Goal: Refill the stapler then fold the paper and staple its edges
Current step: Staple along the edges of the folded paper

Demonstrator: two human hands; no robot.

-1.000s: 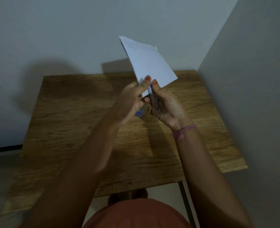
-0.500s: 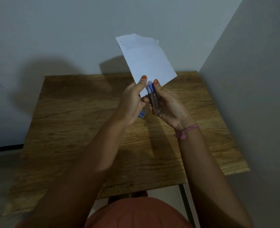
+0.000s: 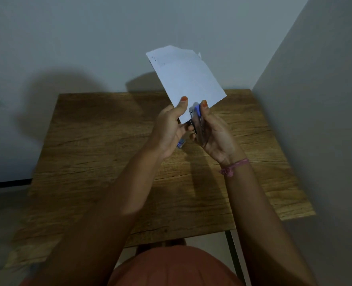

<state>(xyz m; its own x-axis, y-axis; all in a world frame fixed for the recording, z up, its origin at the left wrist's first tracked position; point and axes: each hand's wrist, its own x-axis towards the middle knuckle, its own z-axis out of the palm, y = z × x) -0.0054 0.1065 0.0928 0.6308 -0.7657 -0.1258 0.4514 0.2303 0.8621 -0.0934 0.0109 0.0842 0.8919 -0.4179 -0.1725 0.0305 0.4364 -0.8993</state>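
A folded white paper (image 3: 188, 79) stands upright above the table, its torn top edge tilted to the left. My left hand (image 3: 171, 129) pinches its lower left edge between thumb and fingers. My right hand (image 3: 214, 133) grips a small blue and clear stapler (image 3: 198, 122), whose nose sits at the paper's bottom edge. Whether the stapler's jaws are pressed together is hidden by my fingers.
A small blue box (image 3: 181, 143) lies on the wooden table (image 3: 88, 151), partly hidden under my left hand. A grey wall rises behind the table and another closes in on the right. The table's front edge and a metal leg (image 3: 232, 250) are below.
The paper has turned a little, so more of its face shows, and the stapler's blue nose has come into sight at the bottom edge. Both hands stay at about the same place.
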